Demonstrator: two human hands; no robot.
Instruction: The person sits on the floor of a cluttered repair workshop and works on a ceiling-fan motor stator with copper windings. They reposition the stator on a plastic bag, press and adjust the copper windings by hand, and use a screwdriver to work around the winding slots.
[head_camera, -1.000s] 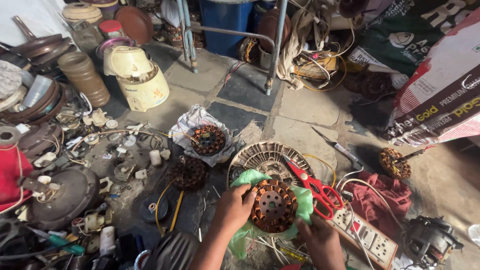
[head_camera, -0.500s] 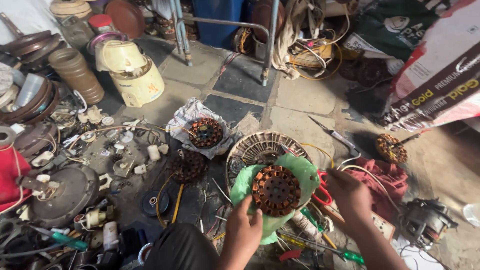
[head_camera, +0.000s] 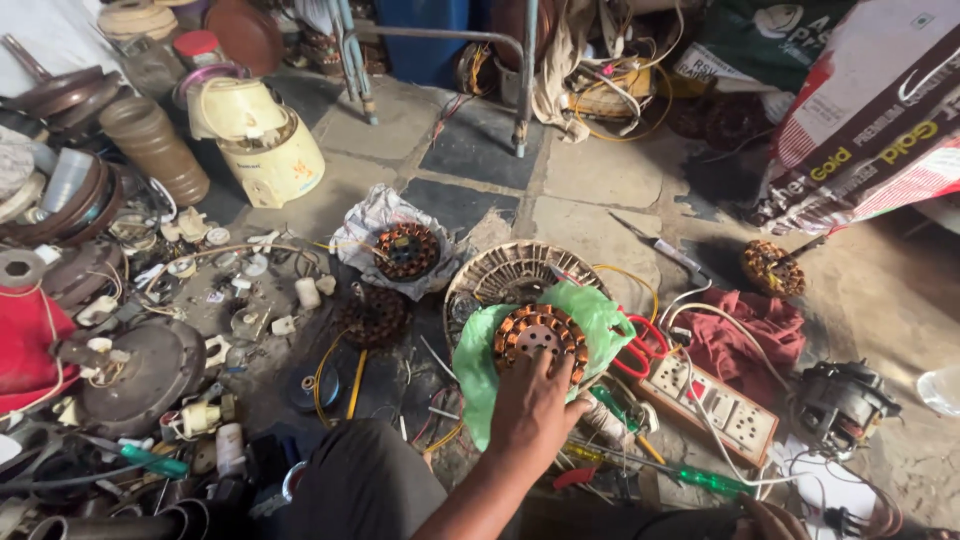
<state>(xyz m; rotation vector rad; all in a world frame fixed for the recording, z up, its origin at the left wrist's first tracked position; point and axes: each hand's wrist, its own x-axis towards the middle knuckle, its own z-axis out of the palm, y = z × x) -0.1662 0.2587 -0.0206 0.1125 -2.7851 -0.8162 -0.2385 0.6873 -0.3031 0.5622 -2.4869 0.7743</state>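
Stone floor (head_camera: 590, 215) of a cluttered workshop, strewn with motor parts. Since half a second ago the right hand has left the view; the left hand (head_camera: 535, 410) stays, fingers spread over the copper-wound stator (head_camera: 540, 335), which lies on a green plastic bag (head_camera: 590, 310) beside red scissors (head_camera: 640, 350).

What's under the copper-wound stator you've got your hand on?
The stator lies on a crumpled green plastic bag, left hand resting on its near edge. Behind the bag, a round slotted metal cover shows. What is under the bag is hidden.
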